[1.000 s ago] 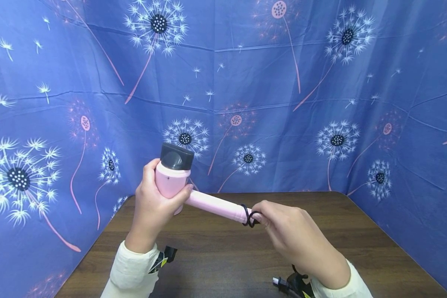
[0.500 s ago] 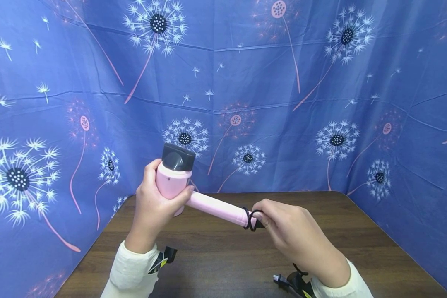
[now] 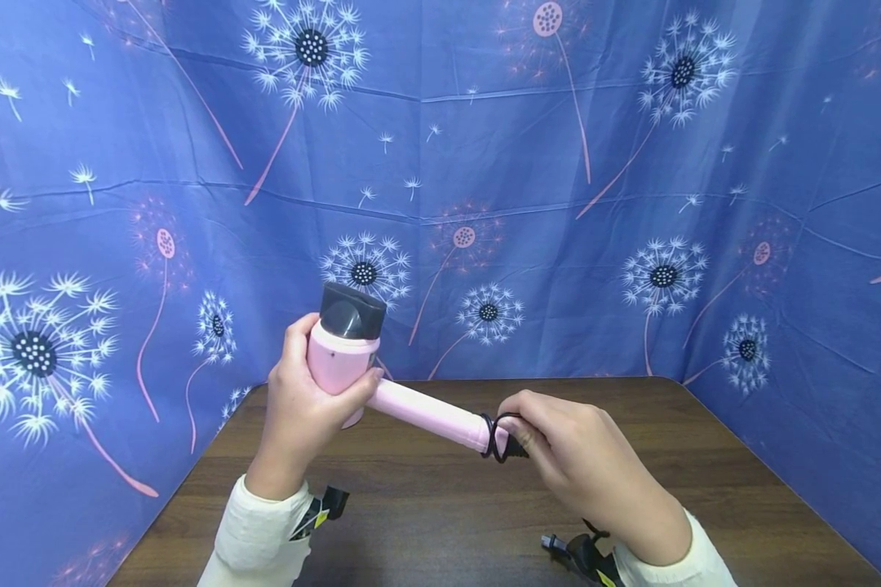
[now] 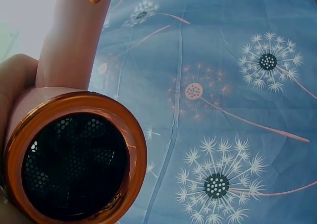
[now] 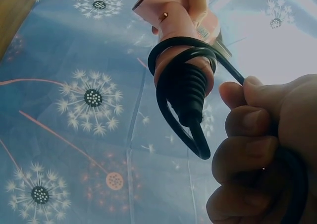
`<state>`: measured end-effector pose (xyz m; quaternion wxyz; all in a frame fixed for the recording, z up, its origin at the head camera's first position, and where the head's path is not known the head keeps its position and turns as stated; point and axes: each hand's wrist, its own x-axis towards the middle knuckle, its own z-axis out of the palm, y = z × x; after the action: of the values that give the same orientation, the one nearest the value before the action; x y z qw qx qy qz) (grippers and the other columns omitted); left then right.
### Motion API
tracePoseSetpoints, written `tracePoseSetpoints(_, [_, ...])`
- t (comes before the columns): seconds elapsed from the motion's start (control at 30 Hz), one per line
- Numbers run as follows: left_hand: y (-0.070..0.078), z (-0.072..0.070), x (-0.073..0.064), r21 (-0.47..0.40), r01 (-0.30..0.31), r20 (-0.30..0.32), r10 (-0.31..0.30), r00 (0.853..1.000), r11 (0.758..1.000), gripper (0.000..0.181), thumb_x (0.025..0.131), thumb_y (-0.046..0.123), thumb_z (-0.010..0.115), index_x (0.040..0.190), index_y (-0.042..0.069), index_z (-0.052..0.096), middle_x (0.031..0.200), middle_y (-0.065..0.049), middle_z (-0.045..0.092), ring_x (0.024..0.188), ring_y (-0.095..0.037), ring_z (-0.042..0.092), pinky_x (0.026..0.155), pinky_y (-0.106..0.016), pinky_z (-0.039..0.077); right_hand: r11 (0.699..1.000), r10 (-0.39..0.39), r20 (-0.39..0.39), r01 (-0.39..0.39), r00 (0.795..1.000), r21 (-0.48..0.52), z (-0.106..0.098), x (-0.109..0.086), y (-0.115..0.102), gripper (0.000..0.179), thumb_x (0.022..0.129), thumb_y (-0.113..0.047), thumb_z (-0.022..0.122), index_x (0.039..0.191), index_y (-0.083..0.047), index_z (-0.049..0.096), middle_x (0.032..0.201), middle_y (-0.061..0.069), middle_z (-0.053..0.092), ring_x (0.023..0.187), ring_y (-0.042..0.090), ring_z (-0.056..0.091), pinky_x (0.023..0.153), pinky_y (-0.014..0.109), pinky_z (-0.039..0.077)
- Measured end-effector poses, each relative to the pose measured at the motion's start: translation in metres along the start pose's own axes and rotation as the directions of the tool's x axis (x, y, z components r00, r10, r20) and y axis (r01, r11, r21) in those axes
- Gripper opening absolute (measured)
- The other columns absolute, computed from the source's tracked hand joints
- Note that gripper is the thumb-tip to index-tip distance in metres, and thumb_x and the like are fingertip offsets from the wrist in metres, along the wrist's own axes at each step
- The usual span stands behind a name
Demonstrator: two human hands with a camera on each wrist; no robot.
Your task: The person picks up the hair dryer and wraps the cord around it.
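Note:
A pink hair dryer point(image 3: 429, 414) with a black nozzle point(image 3: 351, 311) is held above the table by my left hand point(image 3: 304, 408), fingers and thumb wrapped round its barrel. The left wrist view shows its round rear grille with a copper-coloured rim point(image 4: 136, 135). My right hand point(image 3: 583, 456) pinches the black power cord point(image 5: 230, 68) between thumb and index finger near the handle's end. The cord loops round the handle's end and the ribbed strain relief point(image 5: 188, 90). More cord runs through the curled right fingers, and its two-pin plug point(image 3: 554, 545) hangs below the right wrist.
A brown wooden table point(image 3: 426, 505) lies under both hands. Blue cloth with a dandelion print point(image 3: 529, 163) hangs behind it and along both sides. A small black device point(image 3: 330, 501) sits at the left cuff.
The handle's end has dipped slightly and shifted a little right, and more of the black strain relief shows. My left hand's grip stays the same; the right keeps pinching the cord.

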<state>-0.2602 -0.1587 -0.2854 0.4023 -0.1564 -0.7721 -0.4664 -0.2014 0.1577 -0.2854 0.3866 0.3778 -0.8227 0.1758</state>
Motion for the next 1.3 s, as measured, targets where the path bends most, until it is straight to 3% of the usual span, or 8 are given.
tracePoseSetpoints(0.77, [0.003,-0.0018,-0.0011,-0.009,-0.019,0.008,0.019,1.0,1.0,0.088,0.07,0.029,0.096,0.143,0.023,0.049,0.105,0.004,0.069,0.08,-0.017,0.065,0.067,-0.035,0.056,0.999,0.029,-0.005,-0.029,1.0,0.036,-0.0007,-0.0012,0.0024,0.01,0.106,-0.029,0.059,0.102,-0.025,0.067,0.083,-0.021,0.06,0.068,-0.004,0.049,0.062,0.013,0.04])
tracePoseSetpoints(1.3, [0.0027,-0.0053,-0.0005,-0.053,-0.03,0.03,0.032,0.999,0.998,0.09,0.069,0.027,0.098,0.144,0.023,0.049,0.107,0.005,0.07,0.082,-0.016,0.066,0.068,-0.032,0.056,0.994,0.063,-0.01,-0.062,0.998,0.086,-0.0048,0.0003,0.0032,0.004,0.099,-0.025,0.069,0.1,-0.027,0.066,0.079,-0.021,0.054,0.065,-0.005,0.047,0.061,0.01,0.038])
